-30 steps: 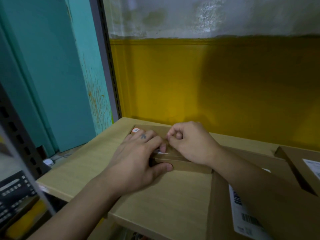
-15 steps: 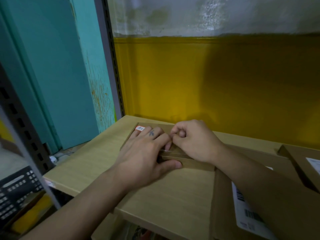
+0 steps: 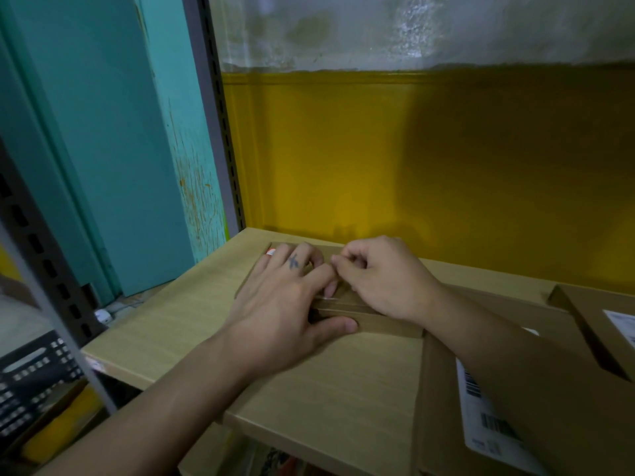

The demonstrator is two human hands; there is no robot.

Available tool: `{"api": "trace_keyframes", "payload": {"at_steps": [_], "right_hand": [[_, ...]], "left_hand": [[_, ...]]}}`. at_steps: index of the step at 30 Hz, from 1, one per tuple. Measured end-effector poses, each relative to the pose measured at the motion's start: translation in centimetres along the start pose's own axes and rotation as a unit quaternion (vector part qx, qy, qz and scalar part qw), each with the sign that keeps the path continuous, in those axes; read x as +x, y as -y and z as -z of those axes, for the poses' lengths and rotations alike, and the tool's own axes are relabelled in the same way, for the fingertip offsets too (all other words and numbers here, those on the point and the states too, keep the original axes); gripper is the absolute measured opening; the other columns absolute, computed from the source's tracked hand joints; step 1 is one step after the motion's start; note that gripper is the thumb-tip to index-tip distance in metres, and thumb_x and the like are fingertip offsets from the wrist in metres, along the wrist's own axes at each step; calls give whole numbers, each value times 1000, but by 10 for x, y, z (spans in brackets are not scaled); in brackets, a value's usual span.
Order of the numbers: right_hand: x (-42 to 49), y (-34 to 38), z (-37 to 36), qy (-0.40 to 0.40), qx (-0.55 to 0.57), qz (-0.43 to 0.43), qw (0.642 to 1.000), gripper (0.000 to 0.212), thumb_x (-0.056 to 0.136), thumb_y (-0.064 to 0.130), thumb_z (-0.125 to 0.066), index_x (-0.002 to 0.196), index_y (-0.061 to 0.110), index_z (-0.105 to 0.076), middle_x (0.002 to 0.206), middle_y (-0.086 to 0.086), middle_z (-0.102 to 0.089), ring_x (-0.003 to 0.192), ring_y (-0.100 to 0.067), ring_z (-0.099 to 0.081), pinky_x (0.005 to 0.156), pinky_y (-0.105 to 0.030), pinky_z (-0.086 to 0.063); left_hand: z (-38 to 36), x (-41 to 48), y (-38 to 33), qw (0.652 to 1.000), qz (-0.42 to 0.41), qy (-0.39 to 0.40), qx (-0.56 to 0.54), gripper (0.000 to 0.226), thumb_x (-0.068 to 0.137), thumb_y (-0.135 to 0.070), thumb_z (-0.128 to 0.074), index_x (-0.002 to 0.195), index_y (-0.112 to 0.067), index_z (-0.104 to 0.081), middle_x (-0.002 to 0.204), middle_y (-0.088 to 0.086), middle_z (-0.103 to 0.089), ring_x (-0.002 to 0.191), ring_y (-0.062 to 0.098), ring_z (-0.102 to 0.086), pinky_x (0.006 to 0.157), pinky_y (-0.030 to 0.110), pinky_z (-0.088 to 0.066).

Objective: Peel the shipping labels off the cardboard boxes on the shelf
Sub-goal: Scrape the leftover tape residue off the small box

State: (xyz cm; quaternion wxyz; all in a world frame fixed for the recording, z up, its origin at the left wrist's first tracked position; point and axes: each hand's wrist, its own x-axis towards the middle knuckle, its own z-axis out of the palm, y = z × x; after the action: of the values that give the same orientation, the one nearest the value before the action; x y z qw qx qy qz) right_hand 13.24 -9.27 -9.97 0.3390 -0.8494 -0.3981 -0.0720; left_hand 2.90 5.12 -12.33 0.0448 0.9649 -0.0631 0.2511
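A small flat cardboard box (image 3: 378, 325) lies on the wooden shelf board (image 3: 343, 383). My left hand (image 3: 281, 304) presses flat on its top, fingers straight, thumb along the front face. My right hand (image 3: 388, 280) sits on the box with curled fingers, thumb and forefinger pinching at the shipping label on top. Only a white sliver of that label (image 3: 326, 297) shows by my left forefinger; the rest is hidden under the hands. An orange-and-white sticker (image 3: 270, 252) peeks out at the box's far left corner.
A larger cardboard box (image 3: 439, 389) with a barcode label (image 3: 481, 413) lies right of the small one, under my right forearm. Another labelled box (image 3: 584, 310) sits at the far right. A slotted shelf upright (image 3: 220, 132) and a yellow wall bound the shelf. A black crate (image 3: 31, 379) is lower left.
Both hands keep nearly the same pose on the small box. My right fingers have worked slightly at the label, and the view has shifted a little.
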Motion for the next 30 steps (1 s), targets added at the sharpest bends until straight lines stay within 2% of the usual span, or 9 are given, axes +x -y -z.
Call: {"api": "trace_keyframes", "payload": {"at_steps": [5,9,11,14,16,20,25,30], "right_hand": [[0,1,2,1,4,-1,1000,45,95,46,-48,61,17,-58,59,-5,-61,60,-21,-57,59,-45,-47],[0,2,2,4,4,1,1000,46,95,46,-48,61,16,-56,60,-6,-61,59,-22,-56,58,-44,-46],[0,1,1,1,3,0,1000,45,95,44,-49,61,16,-55,60,-7,-61,59,-23,-56,58,-44,-45],[2,0,1,2,-3,-5,1000,37,94,41,-53,70,15,-64,61,-5,-64,60,-23,-58,57,-41,-46],[2,-1,1,4,-7,-11,1000,29,93,38,-55,75,18,-68,61,-2,-65,59,-18,-58,57,-37,-45],[1,-1,3,8,-9,-19,1000,21,90,33,-57,77,22,-69,58,4,-62,55,-11,-54,55,-32,-41],[0,1,3,12,2,-24,1000,20,91,34,-57,80,22,-69,61,1,-64,59,-18,-58,56,-35,-44],[-1,0,2,5,-1,-25,1000,18,90,32,-59,81,21,-70,56,5,-59,54,-11,-52,54,-30,-39]], "left_hand": [[0,0,-1,1000,8,3,14,43,77,-81,-38,88,-39,-40,110,-12,-41,105,13,-35,87,34,-31],[1,0,-2,1000,7,10,22,45,79,-82,-35,82,-37,-35,103,-12,-42,97,12,-35,82,32,-28],[1,-2,-1,1000,7,8,9,44,78,-80,-38,83,-36,-36,97,-13,-42,92,11,-35,77,30,-25],[1,-4,0,999,24,-11,-30,47,73,-76,-52,93,-36,-39,92,-17,-42,89,8,-37,74,27,-24],[0,-4,0,998,36,-16,-46,51,71,-76,-56,100,-37,-38,94,-20,-42,90,6,-38,75,26,-25],[-1,-5,1,999,23,-12,-43,51,72,-77,-52,106,-40,-43,99,-19,-45,94,7,-42,77,26,-32],[0,-7,6,994,47,-30,-98,57,69,-75,-59,111,-42,-39,110,-19,-40,99,4,-43,77,25,-37],[0,-9,10,996,21,-40,-78,48,75,-74,-54,107,-38,-52,110,-17,-46,100,6,-44,79,28,-42]]}}
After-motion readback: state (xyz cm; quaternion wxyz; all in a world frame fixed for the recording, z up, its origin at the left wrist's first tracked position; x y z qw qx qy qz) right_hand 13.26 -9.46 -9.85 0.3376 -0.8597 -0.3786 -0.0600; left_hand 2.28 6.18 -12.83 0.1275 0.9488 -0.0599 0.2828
